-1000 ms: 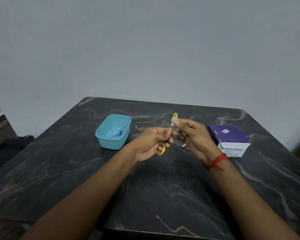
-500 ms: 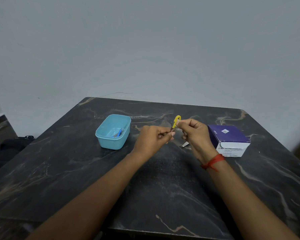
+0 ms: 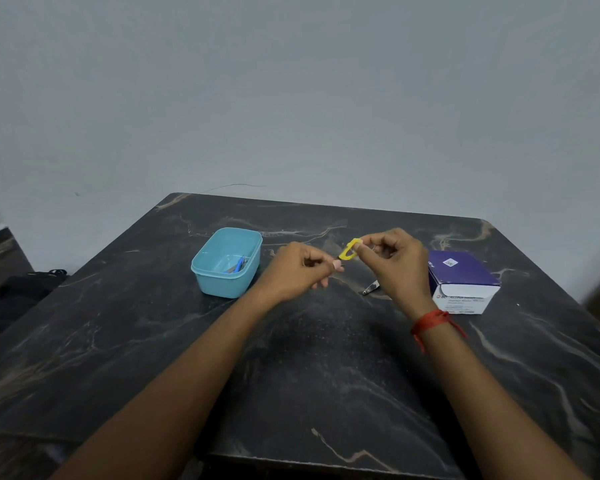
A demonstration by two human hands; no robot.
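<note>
Hands barely moved since a moment ago, yellow loop still up over the table middle, right hand fingertips pinching its top, left hand curled, pinching the low end, tub left, box right.

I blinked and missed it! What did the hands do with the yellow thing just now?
The left hand turned knuckles-up, so the lower loop of the yellow tool no longer shows. Both hands still hold it, the right hand pinching its visible loop. The blue tub, purple box and metal clipper stayed put.
</note>
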